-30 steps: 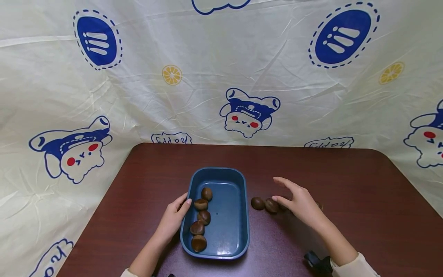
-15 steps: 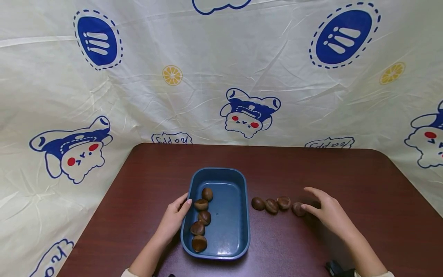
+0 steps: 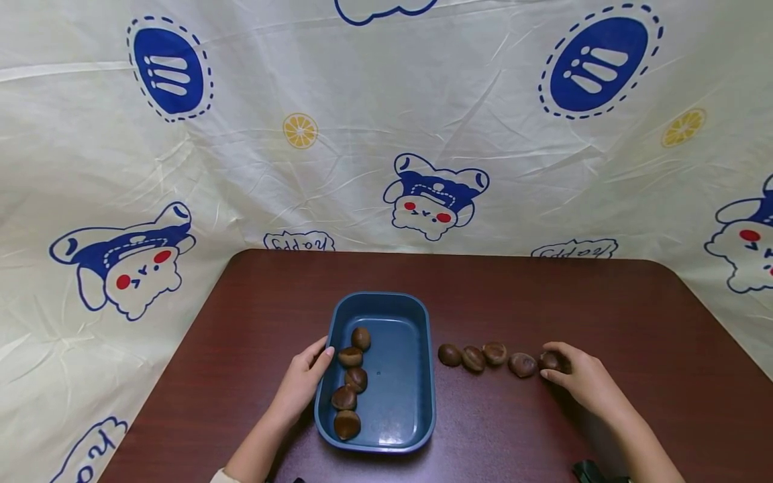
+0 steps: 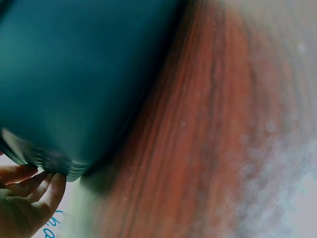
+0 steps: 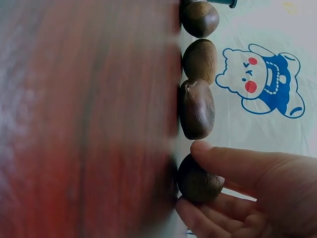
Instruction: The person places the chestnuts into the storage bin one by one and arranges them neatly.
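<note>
A blue rectangular tray stands on the table, with several brown chestnuts in a column along its left inner side. My left hand holds the tray's left rim, thumb over the edge and fingers outside; in the left wrist view, fingers touch its outer wall. Right of the tray, more chestnuts lie in a rough row. At the row's right end my right hand pinches the last chestnut between thumb and fingers. That chestnut looks to be resting on the table in the right wrist view.
The dark red-brown table has rounded far corners. Behind it hangs a pale printed cloth. A black object sits at the right wrist.
My right hand has moved right along the row of chestnuts, uncovering several of them, and now pinches the rightmost one. The left hand and tray have stayed in place.
</note>
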`<move>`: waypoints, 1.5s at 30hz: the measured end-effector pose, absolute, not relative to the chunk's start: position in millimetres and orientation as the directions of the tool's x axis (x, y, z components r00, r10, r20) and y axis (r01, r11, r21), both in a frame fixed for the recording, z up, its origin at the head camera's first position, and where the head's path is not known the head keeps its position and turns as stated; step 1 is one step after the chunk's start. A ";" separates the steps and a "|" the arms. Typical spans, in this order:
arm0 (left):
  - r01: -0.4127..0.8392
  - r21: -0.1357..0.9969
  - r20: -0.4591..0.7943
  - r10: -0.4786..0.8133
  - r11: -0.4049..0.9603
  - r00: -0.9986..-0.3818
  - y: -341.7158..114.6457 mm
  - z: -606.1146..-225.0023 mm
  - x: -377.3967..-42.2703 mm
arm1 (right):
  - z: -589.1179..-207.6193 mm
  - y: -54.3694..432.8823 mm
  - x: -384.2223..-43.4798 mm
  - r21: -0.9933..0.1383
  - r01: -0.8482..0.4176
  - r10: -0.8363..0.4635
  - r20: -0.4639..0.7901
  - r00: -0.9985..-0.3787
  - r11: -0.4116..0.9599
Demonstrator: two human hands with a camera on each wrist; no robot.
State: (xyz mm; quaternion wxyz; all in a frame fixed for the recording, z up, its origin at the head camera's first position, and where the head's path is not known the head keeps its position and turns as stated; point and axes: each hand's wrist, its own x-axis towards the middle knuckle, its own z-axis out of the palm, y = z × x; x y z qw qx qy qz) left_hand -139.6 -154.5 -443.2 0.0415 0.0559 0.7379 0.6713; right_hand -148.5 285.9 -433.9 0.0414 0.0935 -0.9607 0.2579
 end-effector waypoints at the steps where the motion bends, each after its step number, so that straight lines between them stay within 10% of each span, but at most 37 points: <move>1: 0.025 0.995 0.012 0.134 0.096 -0.991 -154.1 -441.3 -138.7 | -434.1 285.9 -148.3 -0.490 -0.203 -0.158 0.133 -0.979 0.848; 45: 0.054 0.980 0.037 0.094 0.191 -0.995 -155.0 -447.0 -139.5 | -375.9 152.9 -159.0 -0.641 -0.413 -0.332 0.251 -0.909 0.647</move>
